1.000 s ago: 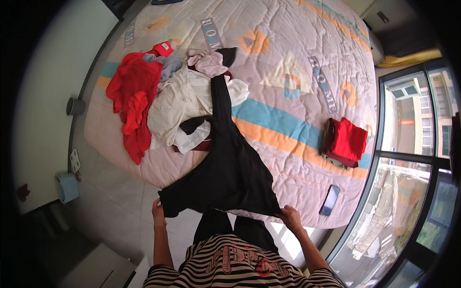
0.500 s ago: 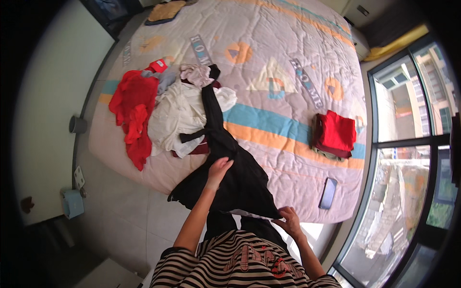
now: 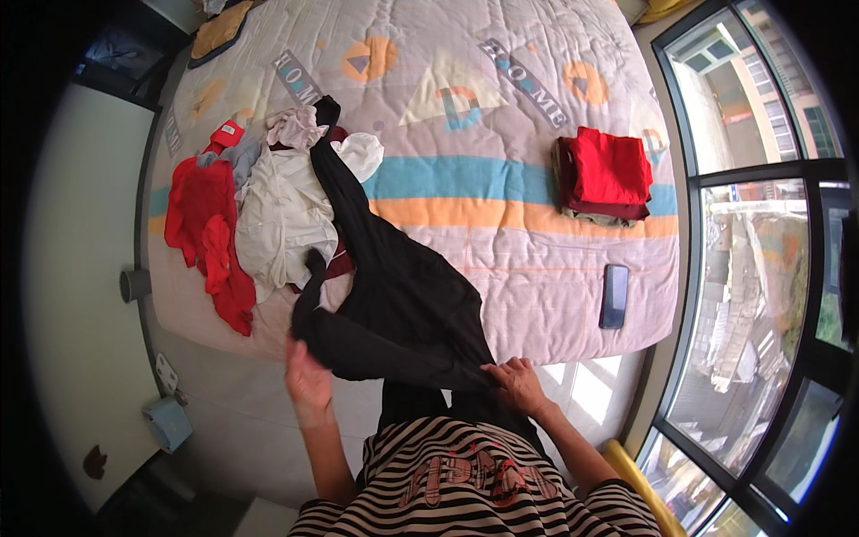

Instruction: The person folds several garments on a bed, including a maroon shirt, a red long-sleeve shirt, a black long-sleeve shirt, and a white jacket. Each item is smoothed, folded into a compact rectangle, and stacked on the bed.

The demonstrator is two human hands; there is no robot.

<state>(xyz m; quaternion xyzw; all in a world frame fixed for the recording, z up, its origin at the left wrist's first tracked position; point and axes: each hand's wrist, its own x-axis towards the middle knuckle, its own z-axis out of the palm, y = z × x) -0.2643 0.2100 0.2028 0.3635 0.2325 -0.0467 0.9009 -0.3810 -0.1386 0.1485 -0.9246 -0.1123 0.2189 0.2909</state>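
A black long-sleeved garment (image 3: 407, 291) lies across the near edge of the bed, one sleeve stretching up over the pile of clothes. My right hand (image 3: 521, 387) pinches its near right corner. At the near left side, my left hand (image 3: 309, 380) is beside the bunched, lifted part of the cloth; motion smears its fingers, so its hold cannot be made out. Left of the garment lies loose clothing: a white garment (image 3: 284, 210), a red one (image 3: 201, 215), and a pale pink bunched piece (image 3: 297, 128).
A stack of folded clothes with red on top (image 3: 611, 168) sits at the bed's right. Nearer lies a phone (image 3: 614, 297). Windows (image 3: 752, 268) line the right side. On the floor at left stand a grey bin (image 3: 135, 285) and a light blue box (image 3: 167, 423).
My left hand has moved from the garment's middle to its near left side, where the cloth is now folded up and bunched. My right hand stays at the corner. The view has shifted.
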